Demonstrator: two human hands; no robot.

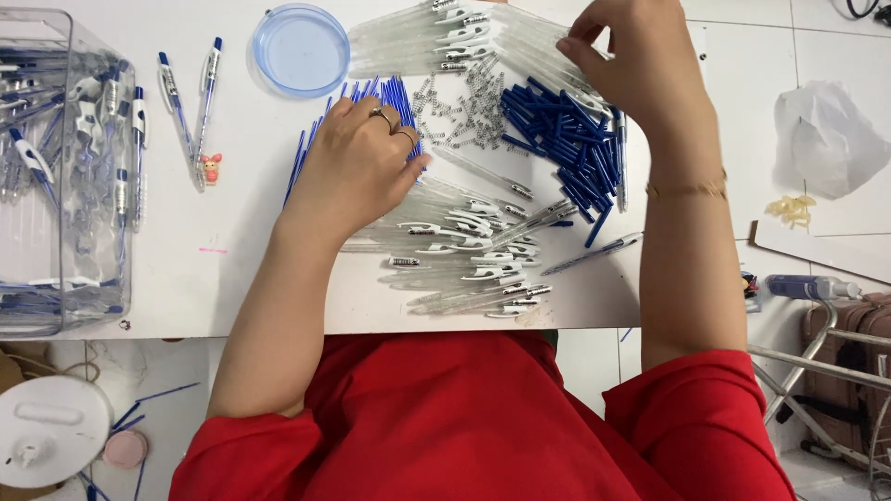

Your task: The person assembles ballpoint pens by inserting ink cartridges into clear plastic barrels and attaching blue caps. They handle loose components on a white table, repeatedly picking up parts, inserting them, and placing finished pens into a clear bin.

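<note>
Left hand (357,167) flat on blue refills (394,93); right hand (626,70) fingers pinching clear barrels (520,37)

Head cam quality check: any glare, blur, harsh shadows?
Head view: even, bright light, only soft shadows under the left hand and right hand; white table near washed out; clear pen barrels low-contrast; right fingertips slightly soft.

We see an evenly bright, diffuse light from above that leaves only faint, soft shadows under the hands on the white desk (232,278), mild glare on the clear plastic box (56,186) at the left, sharp focus at the centre and slight wide-angle bending at the edges.
</note>
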